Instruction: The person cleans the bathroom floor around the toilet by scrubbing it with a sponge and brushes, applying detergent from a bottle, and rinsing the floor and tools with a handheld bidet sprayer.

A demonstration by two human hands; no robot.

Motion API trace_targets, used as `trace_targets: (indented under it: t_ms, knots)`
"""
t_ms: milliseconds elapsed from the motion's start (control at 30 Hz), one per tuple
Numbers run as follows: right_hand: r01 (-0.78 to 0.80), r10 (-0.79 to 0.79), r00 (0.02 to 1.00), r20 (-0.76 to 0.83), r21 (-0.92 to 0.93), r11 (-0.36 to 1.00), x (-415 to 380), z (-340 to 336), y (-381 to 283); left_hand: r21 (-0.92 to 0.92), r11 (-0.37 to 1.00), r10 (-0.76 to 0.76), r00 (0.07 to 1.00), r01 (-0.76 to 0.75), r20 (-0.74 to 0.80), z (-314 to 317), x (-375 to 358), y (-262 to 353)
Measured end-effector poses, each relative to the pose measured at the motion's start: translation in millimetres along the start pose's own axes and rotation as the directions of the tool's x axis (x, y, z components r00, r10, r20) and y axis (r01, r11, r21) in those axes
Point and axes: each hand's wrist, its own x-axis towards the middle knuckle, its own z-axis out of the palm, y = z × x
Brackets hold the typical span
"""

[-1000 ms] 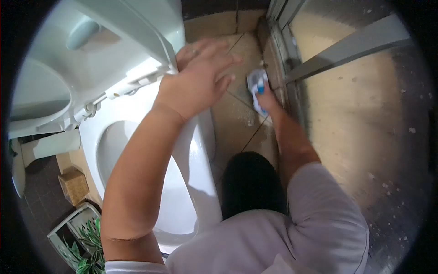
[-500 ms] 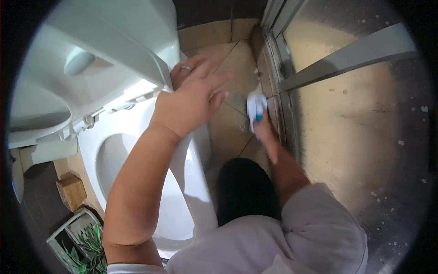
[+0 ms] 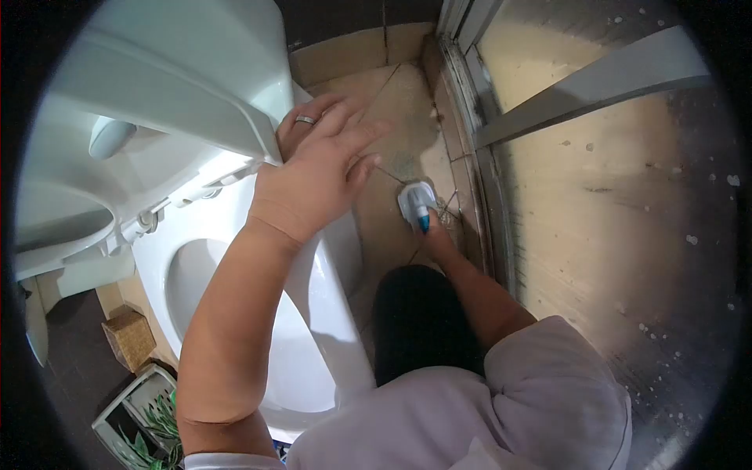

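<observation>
My right hand (image 3: 436, 237) grips a white scrub brush (image 3: 416, 197) with a blue part on its handle, low against the tan floor tiles (image 3: 398, 133). The brush's bristles are hidden beneath it. My left hand (image 3: 317, 160), with a ring on one finger, reaches across the white toilet (image 3: 335, 313). Its fingers are stretched out at the rear of the toilet, by the corner of the tank (image 3: 270, 98); some fingertips are hidden or blurred.
A glass door with a metal frame (image 3: 595, 86) stands along the right. The toilet seat and lid (image 3: 180, 149) are raised. At lower left are a wooden block (image 3: 129, 339) and a crate (image 3: 117, 415) with a green plant (image 3: 163, 419). My dark-clothed knee (image 3: 423, 321) is beside the bowl.
My right hand has drawn the brush leftward and slightly back toward me, away from the door sill. My left hand stays at the toilet's rear; the view has shifted slightly.
</observation>
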Motion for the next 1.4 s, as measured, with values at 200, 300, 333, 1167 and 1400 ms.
trace_targets:
  t_ms: [200,300,333,1167,1400]
  knots:
    - [-0.574,0.614,0.786,0.066,-0.289,0.766,151,-23,-1,-0.016,1.0,-0.001,0.998,0.0,-0.058,2,-2,1]
    - [-0.638,0.651,0.758,0.037,-0.168,0.752,123,-15,-6,-0.053,0.998,0.035,0.997,-0.038,-0.066,3,-5,1]
    - [-0.591,0.612,0.791,0.012,-0.241,0.77,81,-7,-5,-0.046,0.999,0.025,0.998,-0.028,-0.055,6,-5,-1]
    - [-0.772,0.799,0.578,0.167,-0.206,0.602,151,-17,-56,-0.049,0.998,0.044,0.994,-0.05,-0.099,7,-3,-3]
    - [-0.334,0.535,0.763,0.364,-0.486,0.808,66,25,-2,-0.021,0.999,0.035,0.997,-0.036,-0.067,7,-4,-1]
